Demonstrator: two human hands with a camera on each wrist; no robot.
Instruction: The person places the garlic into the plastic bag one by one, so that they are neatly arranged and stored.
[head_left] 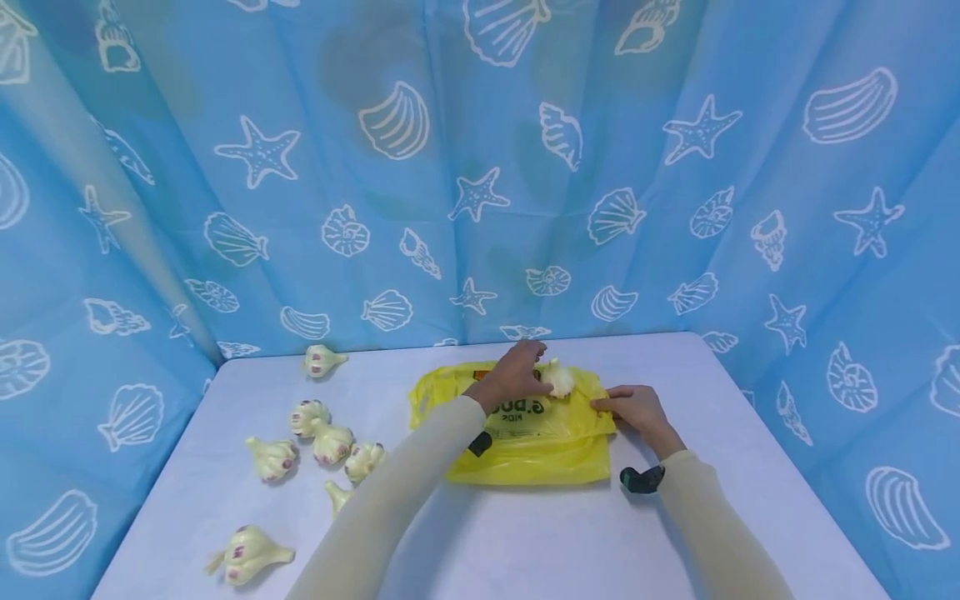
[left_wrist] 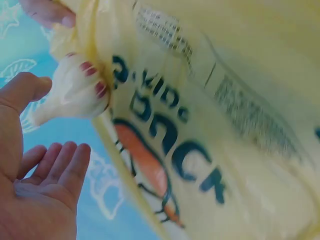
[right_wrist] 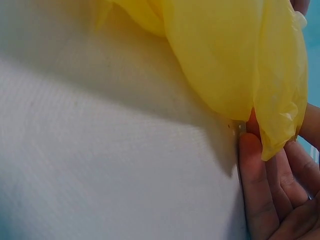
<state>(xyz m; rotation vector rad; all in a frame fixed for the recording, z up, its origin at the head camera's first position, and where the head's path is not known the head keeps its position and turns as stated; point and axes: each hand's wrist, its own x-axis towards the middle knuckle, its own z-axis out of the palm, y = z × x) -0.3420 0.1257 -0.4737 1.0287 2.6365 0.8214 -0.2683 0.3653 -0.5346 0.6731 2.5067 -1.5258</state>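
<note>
A yellow plastic bag (head_left: 525, 458) with dark lettering lies on the table. On its upper part sits a white garlic bulb (head_left: 558, 379) with reddish marks. Beside that bulb is my left hand (head_left: 516, 372); the left wrist view shows its fingers (left_wrist: 67, 162) spread apart from the thumb, with the garlic bulb (left_wrist: 80, 90) just beyond the thumb tip and not gripped. My right hand (head_left: 636, 408) pinches the right edge of the bag. In the right wrist view, the bag's yellow plastic (right_wrist: 225, 55) hangs between the fingers and thumb of the right hand (right_wrist: 280, 190).
Several more garlic bulbs lie on the left of the white table (head_left: 540, 550), among them a far bulb (head_left: 321, 361) and a near bulb (head_left: 251, 554). My left forearm partly covers one bulb (head_left: 337, 496). A blue shell-patterned curtain (head_left: 480, 250) surrounds the table's back and sides.
</note>
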